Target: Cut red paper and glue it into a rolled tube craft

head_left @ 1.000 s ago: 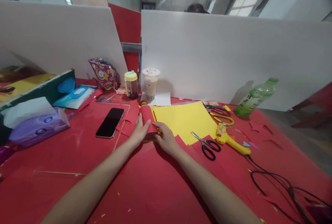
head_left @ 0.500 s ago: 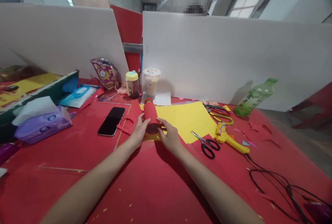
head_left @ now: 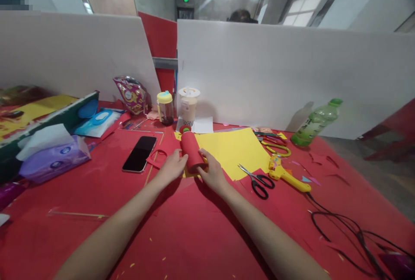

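A red paper tube (head_left: 191, 149) is held between my two hands, lying tilted with its near end toward me. My left hand (head_left: 175, 163) grips its left side, thumb on the near part. On the other side, my right hand (head_left: 212, 171) has its fingers curled around the right edge at the near end. Beneath the tube lies a yellow paper sheet (head_left: 233, 150). Just beyond its far end is a small round green and red item (head_left: 185, 129), whose kind I cannot make out. Left of my left hand lies a red paper piece with a round cut-out (head_left: 151, 159).
Black-handled scissors (head_left: 259, 182) and a yellow glue gun (head_left: 288, 176) with a black cord lie right. A phone (head_left: 140, 154) and tissue pack (head_left: 56, 159) are left. A drink cup (head_left: 189, 105), yellow-lidded jar (head_left: 166, 109) and green bottle (head_left: 316, 124) stand near white boards (head_left: 275, 68).
The tube has turned slightly, its near end shifting right and a little down. My left hand's fingers have moved, with the thumb now on the tube's side. The camera view has tipped slightly up.
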`<state>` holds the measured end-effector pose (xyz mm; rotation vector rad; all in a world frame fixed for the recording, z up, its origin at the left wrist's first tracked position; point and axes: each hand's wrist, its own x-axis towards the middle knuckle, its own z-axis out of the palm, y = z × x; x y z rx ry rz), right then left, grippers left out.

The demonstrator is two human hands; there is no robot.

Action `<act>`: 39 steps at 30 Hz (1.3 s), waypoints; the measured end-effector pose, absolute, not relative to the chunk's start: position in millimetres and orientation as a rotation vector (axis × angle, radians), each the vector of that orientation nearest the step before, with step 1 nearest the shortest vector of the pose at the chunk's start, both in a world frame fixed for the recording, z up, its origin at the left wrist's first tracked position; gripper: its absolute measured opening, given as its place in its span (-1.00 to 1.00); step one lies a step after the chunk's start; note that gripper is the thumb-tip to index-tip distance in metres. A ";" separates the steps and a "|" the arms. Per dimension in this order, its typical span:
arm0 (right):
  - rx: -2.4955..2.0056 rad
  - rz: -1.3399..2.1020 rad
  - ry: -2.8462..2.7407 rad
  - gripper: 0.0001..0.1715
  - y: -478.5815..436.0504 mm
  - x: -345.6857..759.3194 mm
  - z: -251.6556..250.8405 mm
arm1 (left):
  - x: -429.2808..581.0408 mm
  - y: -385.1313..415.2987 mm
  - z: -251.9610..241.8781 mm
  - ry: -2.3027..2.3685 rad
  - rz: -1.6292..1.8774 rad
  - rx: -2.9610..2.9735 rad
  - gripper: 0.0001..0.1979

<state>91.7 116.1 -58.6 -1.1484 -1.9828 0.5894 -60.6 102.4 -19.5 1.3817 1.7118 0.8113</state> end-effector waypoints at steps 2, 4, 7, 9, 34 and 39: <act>-1.124 0.610 -2.029 -0.42 117.5 93.8 -57.0 | -60.1 100.6 -14.8 1.769 0.810 1.502 -0.68; -1.082 0.627 -2.087 -0.38 118.4 98.5 -52.3 | -57.4 97.4 -10.9 1.807 0.806 1.617 -0.63; -1.029 0.628 -2.185 -0.30 118.7 110.9 -40.6 | -51.0 90.7 -5.9 1.845 0.818 1.759 -0.55; -1.049 0.583 -2.303 -0.35 118.6 122.3 -32.4 | -45.9 84.9 -3.2 1.856 0.809 1.843 -0.54; -1.051 0.927 -2.069 -0.51 131.0 122.7 -46.7 | -78.3 93.1 -43.3 1.557 0.850 2.102 -0.48; -1.073 0.918 -2.063 -0.57 129.2 118.7 -43.3 | -80.8 97.6 -46.6 1.498 0.862 2.091 -0.51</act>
